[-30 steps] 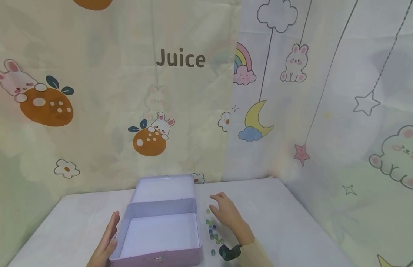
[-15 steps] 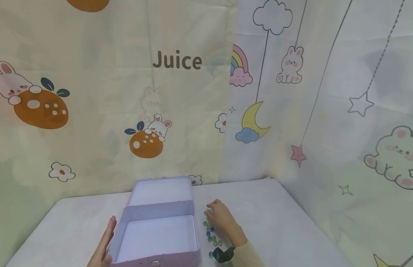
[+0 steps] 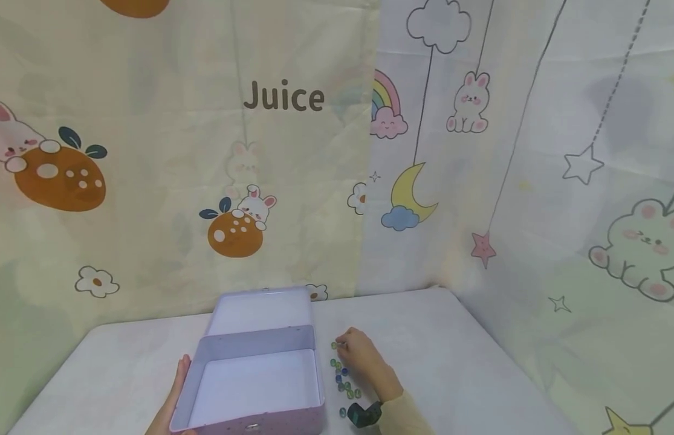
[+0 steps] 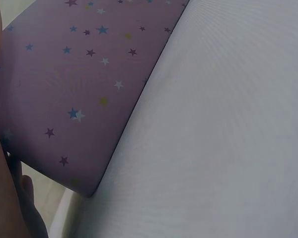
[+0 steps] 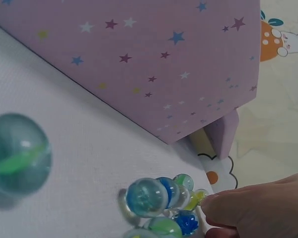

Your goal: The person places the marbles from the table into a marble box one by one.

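Observation:
An open lilac tin box [image 3: 246, 418] with a star print stands on the table, its lid leaning back behind it. My left hand [image 3: 173, 399] lies along the box's left wall, fingers nearly straight, thumb by the front corner; the left wrist view shows that hand [image 4: 5, 198] only partly. Right of the box, a loose row of glass marbles [image 3: 339, 379] runs along the cloth. My right hand [image 3: 364, 356] reaches the far end of the row, bent fingertips pinching at the farthest marble [image 3: 333, 345]; the fingers partly cover it.
A white cloth covers the table [image 3: 451, 362]. One marble [image 3: 343, 412] lies apart at the near end, large in the right wrist view. A dark device [image 3: 364, 415] sits on the right wrist. Printed curtains [image 3: 168, 151] hang behind.
My right hand has come down to the far marble, and its spread fingers have drawn together. My left hand has moved against the box's left side. The view has shifted slightly.

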`<state>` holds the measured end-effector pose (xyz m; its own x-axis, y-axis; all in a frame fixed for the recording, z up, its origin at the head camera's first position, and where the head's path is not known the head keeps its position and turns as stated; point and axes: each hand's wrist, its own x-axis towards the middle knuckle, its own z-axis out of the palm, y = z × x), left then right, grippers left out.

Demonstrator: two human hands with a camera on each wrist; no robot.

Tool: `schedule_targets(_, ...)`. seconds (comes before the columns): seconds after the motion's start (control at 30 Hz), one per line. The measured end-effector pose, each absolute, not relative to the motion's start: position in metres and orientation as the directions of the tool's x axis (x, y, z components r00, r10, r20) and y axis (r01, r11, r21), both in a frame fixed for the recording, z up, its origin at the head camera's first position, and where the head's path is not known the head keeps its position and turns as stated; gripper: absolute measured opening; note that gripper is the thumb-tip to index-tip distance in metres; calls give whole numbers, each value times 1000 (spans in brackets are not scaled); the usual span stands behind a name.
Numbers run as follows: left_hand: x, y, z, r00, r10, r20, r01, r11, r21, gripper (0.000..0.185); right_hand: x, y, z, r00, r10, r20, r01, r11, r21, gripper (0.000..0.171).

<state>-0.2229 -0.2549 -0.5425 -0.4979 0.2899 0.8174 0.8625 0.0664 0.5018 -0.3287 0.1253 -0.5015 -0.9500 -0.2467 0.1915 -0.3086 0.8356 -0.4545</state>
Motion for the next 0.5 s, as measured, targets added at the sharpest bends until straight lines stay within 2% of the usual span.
schedule_targets(0.1,-219,-256,-542,-562,295,773,818,57,573,96,-328,123,-502,-957,-237,167,-288,839,-461,27)
schedule_targets(0.33,-212,-260,-538,-678,268,685,735,289,614,96,-326,120,-499,-956,-245,164,-293,834,-467,28)
schedule_targets(0.5,-212,-262,-539,-713,258,652,699,334,633,98,-328,117,-501,-949,-259,179,-313,835,-453,25)
